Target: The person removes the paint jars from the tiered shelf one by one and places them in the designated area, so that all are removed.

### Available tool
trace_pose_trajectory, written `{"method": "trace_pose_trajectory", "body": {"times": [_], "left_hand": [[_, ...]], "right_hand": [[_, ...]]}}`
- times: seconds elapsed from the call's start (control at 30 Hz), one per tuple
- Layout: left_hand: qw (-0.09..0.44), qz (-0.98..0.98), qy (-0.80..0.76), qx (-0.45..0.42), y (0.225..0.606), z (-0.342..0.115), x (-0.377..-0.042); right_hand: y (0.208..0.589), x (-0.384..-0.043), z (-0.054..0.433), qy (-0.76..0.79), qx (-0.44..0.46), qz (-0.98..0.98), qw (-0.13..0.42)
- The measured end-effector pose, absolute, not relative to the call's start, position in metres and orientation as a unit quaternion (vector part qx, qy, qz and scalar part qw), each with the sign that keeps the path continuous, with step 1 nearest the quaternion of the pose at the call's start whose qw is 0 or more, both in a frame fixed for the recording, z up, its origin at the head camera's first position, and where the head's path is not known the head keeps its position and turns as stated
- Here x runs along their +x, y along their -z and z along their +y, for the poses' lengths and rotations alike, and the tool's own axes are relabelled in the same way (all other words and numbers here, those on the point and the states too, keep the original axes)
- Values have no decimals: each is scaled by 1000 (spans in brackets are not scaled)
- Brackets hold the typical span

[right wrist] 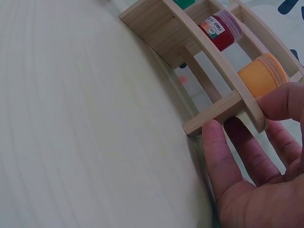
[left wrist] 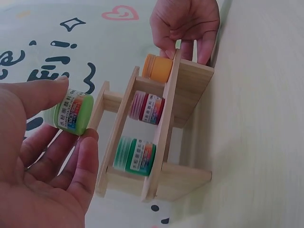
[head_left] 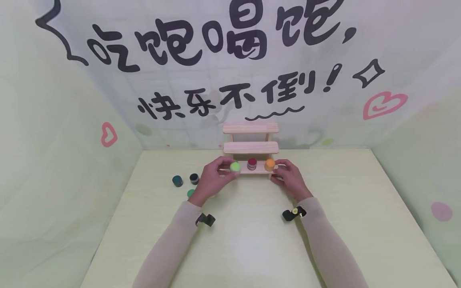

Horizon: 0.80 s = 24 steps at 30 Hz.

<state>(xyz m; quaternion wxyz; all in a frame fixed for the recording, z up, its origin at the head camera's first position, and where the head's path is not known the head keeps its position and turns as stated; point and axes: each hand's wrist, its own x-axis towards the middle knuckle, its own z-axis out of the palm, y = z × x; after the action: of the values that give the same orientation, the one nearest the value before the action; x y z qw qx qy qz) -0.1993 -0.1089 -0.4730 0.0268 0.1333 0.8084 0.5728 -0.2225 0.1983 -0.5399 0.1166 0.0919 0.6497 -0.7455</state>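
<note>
Left hand (head_left: 215,176) pinches lime-green paint jar (head_left: 235,167), nine o'clock of crimson jar (head_left: 252,164) (head view); right hand (head_left: 291,179) grips three-tier wooden stand (head_left: 251,147) at three o'clock. Best: stand braced, lime-green paint jar level, crimson jar unbumped.

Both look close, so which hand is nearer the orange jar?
The right hand, at one end of the wooden rack, beside the orange jar. The left hand is farther away, holding the light green jar toward the rack's other end.

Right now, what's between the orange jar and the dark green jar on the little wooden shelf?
The red jar sits between the orange jar and dark green jar, on the wooden shelf. The left wrist view shows all three.
</note>
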Motion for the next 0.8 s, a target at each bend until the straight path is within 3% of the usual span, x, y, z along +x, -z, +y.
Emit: {"method": "trace_pose_trajectory", "body": {"times": [0.8], "left_hand": [[18,818,-571,63,494,-198,-174]], "right_hand": [[541,-221,195,738,98,659,105]]}}
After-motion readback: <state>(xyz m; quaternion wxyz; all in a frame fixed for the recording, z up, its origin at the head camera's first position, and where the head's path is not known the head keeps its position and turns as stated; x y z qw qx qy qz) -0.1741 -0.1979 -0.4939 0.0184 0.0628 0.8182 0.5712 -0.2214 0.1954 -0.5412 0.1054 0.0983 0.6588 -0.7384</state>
